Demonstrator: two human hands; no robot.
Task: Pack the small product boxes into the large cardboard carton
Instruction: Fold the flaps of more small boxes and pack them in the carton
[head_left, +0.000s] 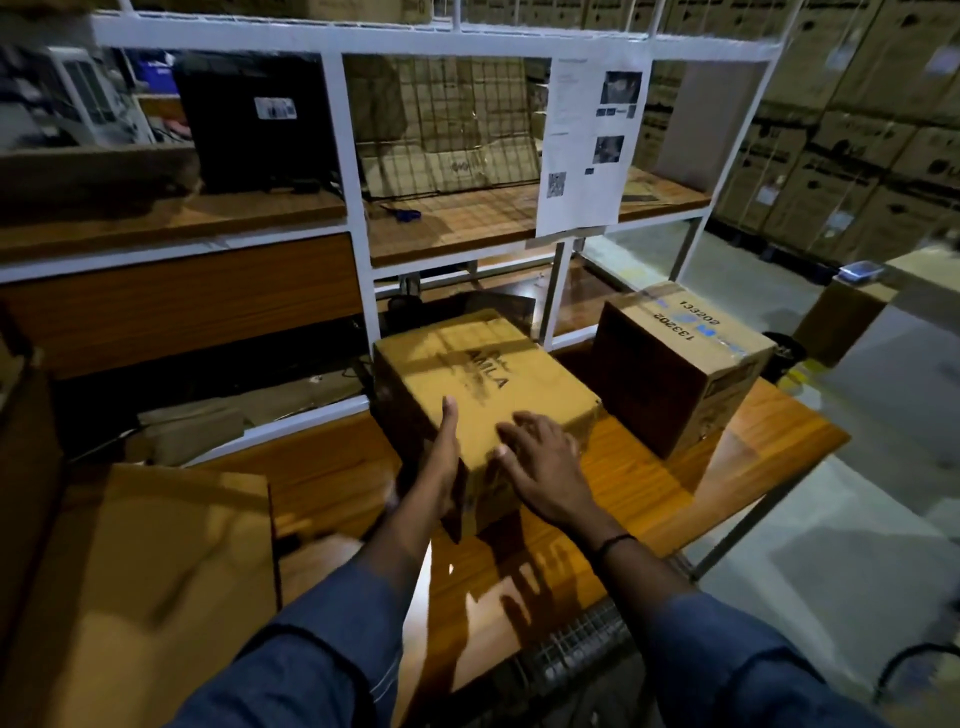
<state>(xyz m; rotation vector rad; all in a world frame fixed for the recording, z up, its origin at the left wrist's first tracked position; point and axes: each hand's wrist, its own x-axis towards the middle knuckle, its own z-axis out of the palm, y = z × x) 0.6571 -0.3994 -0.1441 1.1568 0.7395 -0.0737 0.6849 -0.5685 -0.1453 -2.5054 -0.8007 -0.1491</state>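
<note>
Head camera, looking down at a work table. Centre of the frame: a closed brown cardboard carton (488, 379) stands on the wooden table (639, 499), turned so that one bottom corner points toward the viewer. Its long axis seems to run from upper left to lower right, and the dark print on its top follows that line.

Left hand (441, 467) lies flat against the carton's near left side, fingers straight, thumb reaching up over the top edge. Right hand (540, 467) rests palm down on the near right part of the top, fingers spread and straight. Neither hand curls round anything. Both arms wear blue sleeves, and a dark band circles the right wrist.

To the right, just beside the carton but apart from it, stands a second sealed box (675, 364) with numbers printed on top. A flat sheet of cardboard (156, 571) fills the lower left. Behind the table rises a white metal shelf frame (353, 208) with wooden shelves, a black box (254, 119) at upper left and a printed paper sheet (587, 145) hanging at upper centre. Stacked warehouse cartons (857, 130) line the upper right above a grey floor.
</note>
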